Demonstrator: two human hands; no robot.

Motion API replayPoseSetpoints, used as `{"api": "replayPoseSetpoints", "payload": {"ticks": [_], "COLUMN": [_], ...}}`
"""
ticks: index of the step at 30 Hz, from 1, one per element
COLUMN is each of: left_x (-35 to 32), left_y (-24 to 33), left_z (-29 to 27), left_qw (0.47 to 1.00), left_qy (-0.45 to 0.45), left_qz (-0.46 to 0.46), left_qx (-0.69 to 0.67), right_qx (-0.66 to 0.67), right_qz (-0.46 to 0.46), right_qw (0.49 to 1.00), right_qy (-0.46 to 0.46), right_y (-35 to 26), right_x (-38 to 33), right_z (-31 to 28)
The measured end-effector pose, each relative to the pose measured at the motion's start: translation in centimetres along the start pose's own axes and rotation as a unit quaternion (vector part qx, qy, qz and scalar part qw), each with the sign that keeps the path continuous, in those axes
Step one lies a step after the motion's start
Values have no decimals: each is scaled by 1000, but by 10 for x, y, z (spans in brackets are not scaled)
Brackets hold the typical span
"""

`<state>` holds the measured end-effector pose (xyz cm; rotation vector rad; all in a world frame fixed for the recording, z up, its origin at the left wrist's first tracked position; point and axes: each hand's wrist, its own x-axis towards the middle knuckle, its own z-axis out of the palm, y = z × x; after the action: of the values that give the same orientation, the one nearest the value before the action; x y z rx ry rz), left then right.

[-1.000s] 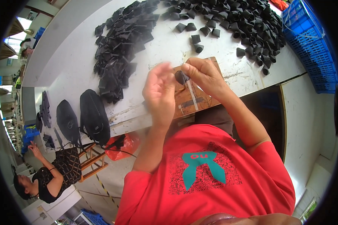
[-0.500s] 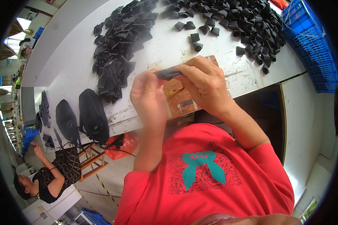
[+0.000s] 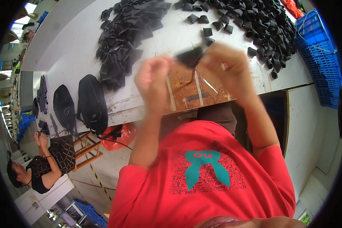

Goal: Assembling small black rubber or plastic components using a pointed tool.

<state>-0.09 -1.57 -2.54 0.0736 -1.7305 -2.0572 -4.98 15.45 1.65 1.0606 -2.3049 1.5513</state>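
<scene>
Between my hands, above the brown wooden board [image 3: 180, 81], a small black piece of sheet material [image 3: 190, 57] is spread out, blurred by motion. My left hand [image 3: 152, 78] has its fingers closed at the piece's left end. My right hand [image 3: 231, 70] is pinched at its right end, also blurred. On the white table beyond lie a heap of flat black pieces [image 3: 121, 45] to the left and a pile of black pieces curled into short tubes [image 3: 260, 34] to the right. A few loose tubes [image 3: 207, 32] lie nearer my hands.
Two black bags [image 3: 91, 102] lie at the table's left edge, with a red plastic bag [image 3: 119, 136] below them. A blue crate [image 3: 319, 57] stands at the right. A seated co-worker [image 3: 45, 167] is at the far left beside a wooden stool [image 3: 86, 150].
My hands have moved apart, the right one going rightward. The black piece, narrow and folded between my fingers before, now shows a wider face. My view has shifted slightly.
</scene>
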Motion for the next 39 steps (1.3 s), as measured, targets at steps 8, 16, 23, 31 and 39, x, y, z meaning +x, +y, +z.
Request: {"api": "replayPoseSetpoints", "payload": {"ticks": [8, 16, 23, 31, 39], "left_x": [24, 10, -35, -53, -51], "left_y": [-108, -105, -3, -7, -5], "left_z": [-70, -85, -37, -28, -17], "left_qw": [859, 918, 941, 888, 907], "left_qy": [27, 43, -77, -96, -64], "left_qz": [-130, -31, -322, -371, -375], "left_qx": [494, 393, -73, -254, -178], "right_qx": [240, -5, 414, 614, 359], "right_qz": [352, 222, 423, 447, 424], "right_qw": [904, 970, 806, 650, 831], "right_qy": [20, -104, 12, 26, 28], "right_y": [24, 7, 1, 2, 9], "right_x": [-39, -71, -63, -65, -69], "right_z": [13, 77, 82, 67, 67]}}
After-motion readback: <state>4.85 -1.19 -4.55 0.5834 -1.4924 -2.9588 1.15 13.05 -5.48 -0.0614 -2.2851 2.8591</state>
